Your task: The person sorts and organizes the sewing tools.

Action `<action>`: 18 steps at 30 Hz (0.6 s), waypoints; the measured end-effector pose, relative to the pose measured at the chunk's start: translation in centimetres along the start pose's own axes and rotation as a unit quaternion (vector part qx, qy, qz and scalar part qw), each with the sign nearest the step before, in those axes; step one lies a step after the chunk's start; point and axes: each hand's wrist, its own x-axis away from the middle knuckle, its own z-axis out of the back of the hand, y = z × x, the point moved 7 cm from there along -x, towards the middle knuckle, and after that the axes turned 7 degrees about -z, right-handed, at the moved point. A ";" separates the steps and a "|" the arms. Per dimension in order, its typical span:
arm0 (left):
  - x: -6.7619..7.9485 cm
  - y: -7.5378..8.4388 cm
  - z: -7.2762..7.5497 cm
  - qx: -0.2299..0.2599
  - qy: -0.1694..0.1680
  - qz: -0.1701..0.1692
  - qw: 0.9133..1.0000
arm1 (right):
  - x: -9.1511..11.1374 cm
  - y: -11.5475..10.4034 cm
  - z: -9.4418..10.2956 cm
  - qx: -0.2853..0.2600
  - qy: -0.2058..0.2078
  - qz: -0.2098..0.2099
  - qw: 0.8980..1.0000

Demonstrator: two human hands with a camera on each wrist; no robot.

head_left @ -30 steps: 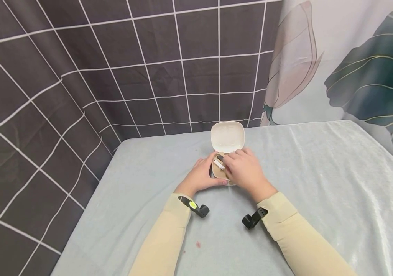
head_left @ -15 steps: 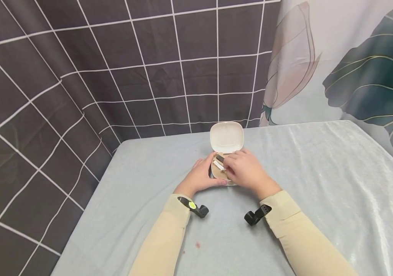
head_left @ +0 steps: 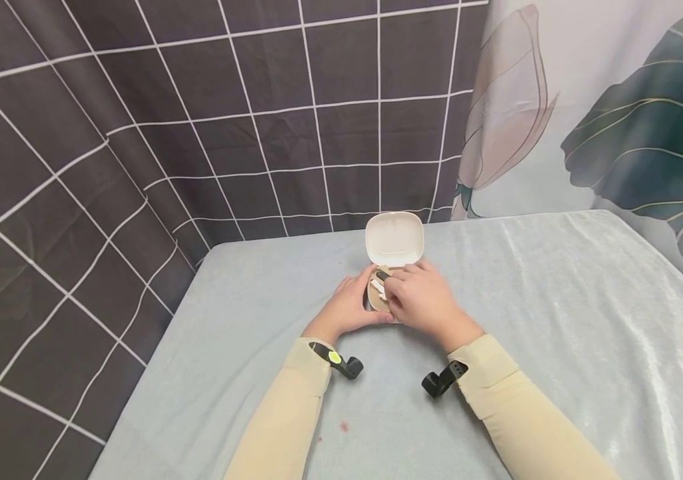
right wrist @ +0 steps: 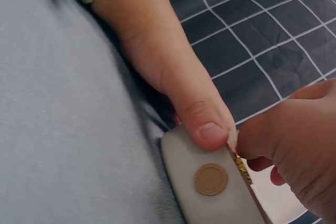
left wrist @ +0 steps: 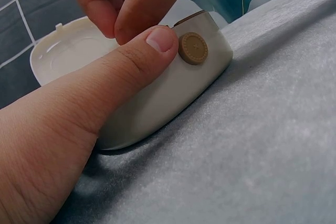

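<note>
A small white case (left wrist: 157,106) with a tan interior sits on the cloth, its lid (head_left: 395,238) raised at the back. My left hand (head_left: 347,305) grips the case from the left, thumb along the front wall beside a round tan button (left wrist: 193,49). Curled over the inside is my right hand (head_left: 420,298), its thumb and fingertips drawn together low in the case. I cannot tell what they pinch. A slim white piece (head_left: 378,289) and a dark piece (head_left: 382,275) lie inside, partly covered by that hand. Something gold (right wrist: 243,170) shows at the rim in the right wrist view.
Pale blue-grey cloth (head_left: 257,300) covers the table around the case. A dark curtain (head_left: 269,140) with white grid lines hangs behind and to the left, and a leaf-patterned curtain (head_left: 521,153) at the back right. Black cameras are strapped to both wrists.
The right hand shifted slightly right, then back left, and now covers more of the case's inside. The white piece appears slightly tilted. The left hand stays in place.
</note>
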 end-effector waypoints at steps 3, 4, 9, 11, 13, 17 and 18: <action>-0.1 0.0 0.0 -0.004 0.002 -0.001 1.000 | 0.0 0.2 0.0 -0.019 -0.015 0.003 1.000; -0.1 -0.1 0.0 -0.005 0.003 0.000 1.000 | 0.0 0.3 0.1 -0.023 -0.019 0.002 1.000; -0.1 -0.1 0.1 0.004 0.007 0.007 1.000 | -0.2 1.3 0.5 -0.044 -0.033 -0.022 0.998; -0.1 -0.2 0.2 0.008 0.008 0.008 1.000 | -0.3 2.0 0.8 -0.051 -0.030 -0.037 0.998; -0.1 -0.2 0.3 0.015 0.009 0.008 1.000 | -0.3 2.8 1.2 -0.065 -0.028 -0.055 0.996; 0.0 -0.4 0.6 0.051 0.006 0.024 0.998 | -0.1 5.8 1.6 -0.120 -0.033 -0.139 0.982; 0.0 -0.4 0.7 0.069 0.006 0.032 0.997 | 0.1 6.8 1.4 -0.138 -0.042 -0.173 0.974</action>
